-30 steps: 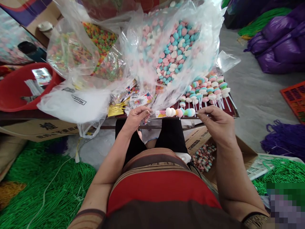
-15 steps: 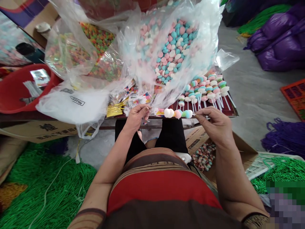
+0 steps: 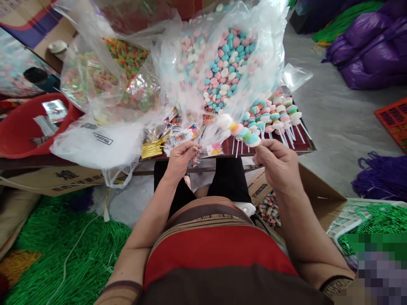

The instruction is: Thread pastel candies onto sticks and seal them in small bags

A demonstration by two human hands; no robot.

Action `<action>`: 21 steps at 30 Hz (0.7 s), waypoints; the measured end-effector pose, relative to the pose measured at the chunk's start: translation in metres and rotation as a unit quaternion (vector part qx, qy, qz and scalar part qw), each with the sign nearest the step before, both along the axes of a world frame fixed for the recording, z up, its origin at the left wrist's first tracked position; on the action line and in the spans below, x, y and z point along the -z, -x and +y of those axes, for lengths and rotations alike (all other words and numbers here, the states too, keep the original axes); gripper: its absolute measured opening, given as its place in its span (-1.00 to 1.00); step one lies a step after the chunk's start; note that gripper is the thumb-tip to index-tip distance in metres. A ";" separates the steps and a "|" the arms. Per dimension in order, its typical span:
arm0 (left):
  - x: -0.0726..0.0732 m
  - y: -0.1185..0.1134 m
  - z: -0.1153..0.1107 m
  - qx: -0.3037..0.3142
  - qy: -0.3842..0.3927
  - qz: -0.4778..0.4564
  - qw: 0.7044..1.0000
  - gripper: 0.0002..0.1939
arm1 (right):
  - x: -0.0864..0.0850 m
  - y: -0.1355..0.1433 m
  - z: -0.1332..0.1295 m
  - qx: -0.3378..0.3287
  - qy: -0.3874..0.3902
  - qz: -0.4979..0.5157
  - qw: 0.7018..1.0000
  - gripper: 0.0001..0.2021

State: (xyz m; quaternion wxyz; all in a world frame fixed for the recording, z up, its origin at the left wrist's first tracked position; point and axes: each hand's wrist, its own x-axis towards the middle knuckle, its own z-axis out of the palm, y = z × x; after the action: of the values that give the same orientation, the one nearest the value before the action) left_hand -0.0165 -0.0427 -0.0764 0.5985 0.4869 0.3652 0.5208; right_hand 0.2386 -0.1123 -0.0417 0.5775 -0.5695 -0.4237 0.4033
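Observation:
My right hand (image 3: 280,163) is closed around the stick end of a candy skewer (image 3: 243,132). The skewer's pink, blue, green, yellow and white soft pieces tilt up to the left, slightly blurred. Most of its stick is hidden by my fingers. Pinched in my left hand (image 3: 182,161) is the end of a clear printed wrapper (image 3: 214,149), which extends right along the table's front edge. Just behind that hand lie several printed wrappers (image 3: 186,134) and a bundle of yellow twist ties (image 3: 153,148). Finished-looking candy skewers (image 3: 276,116) lie in a pile on the right of the table.
A big clear bag of pastel candies (image 3: 227,67) stands at the back, beside a bag of orange-green candies (image 3: 127,59). To the left are a white plastic bag (image 3: 98,140) and a red basin (image 3: 19,127). A cardboard box (image 3: 321,195) sits below right.
The candy skewer has swung from level to tilted, its far end rising away from the wrapper and my left hand. My right hand has shifted slightly left; the left keeps its pinch.

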 end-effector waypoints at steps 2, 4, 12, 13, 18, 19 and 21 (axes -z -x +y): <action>-0.001 -0.002 -0.002 0.007 -0.004 0.001 1.000 -0.66 | -0.008 0.021 0.005 -0.025 0.019 0.054 0.998 -0.68; -0.003 -0.001 -0.003 0.014 -0.023 0.011 1.000 -0.69 | -0.013 0.038 0.009 -0.057 0.044 0.115 0.991 -0.67; -0.015 0.005 -0.005 0.032 -0.110 0.097 0.989 -0.73 | -0.014 0.050 0.014 -0.148 0.137 0.209 0.957 -0.67; -0.017 0.005 -0.005 0.034 -0.119 0.102 0.987 -0.72 | -0.015 0.048 0.014 -0.154 0.141 0.206 0.956 -0.67; -0.025 0.002 -0.007 0.056 -0.142 0.126 0.980 -0.69 | -0.011 0.044 0.015 -0.183 0.148 0.177 0.956 -0.58; -0.027 0.001 -0.007 0.068 -0.146 0.133 0.978 -0.69 | -0.009 0.046 0.016 -0.192 0.152 0.175 0.954 -0.56; -0.030 -0.001 -0.008 0.090 -0.162 0.145 0.972 -0.69 | -0.005 0.052 0.016 -0.204 0.163 0.170 0.950 -0.57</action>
State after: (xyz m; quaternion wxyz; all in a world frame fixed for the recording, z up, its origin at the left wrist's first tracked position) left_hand -0.0153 -0.0508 -0.0469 0.4964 0.6787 0.3138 0.4409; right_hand 0.1870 -0.0962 -0.0368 0.4460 -0.4800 -0.3547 0.6670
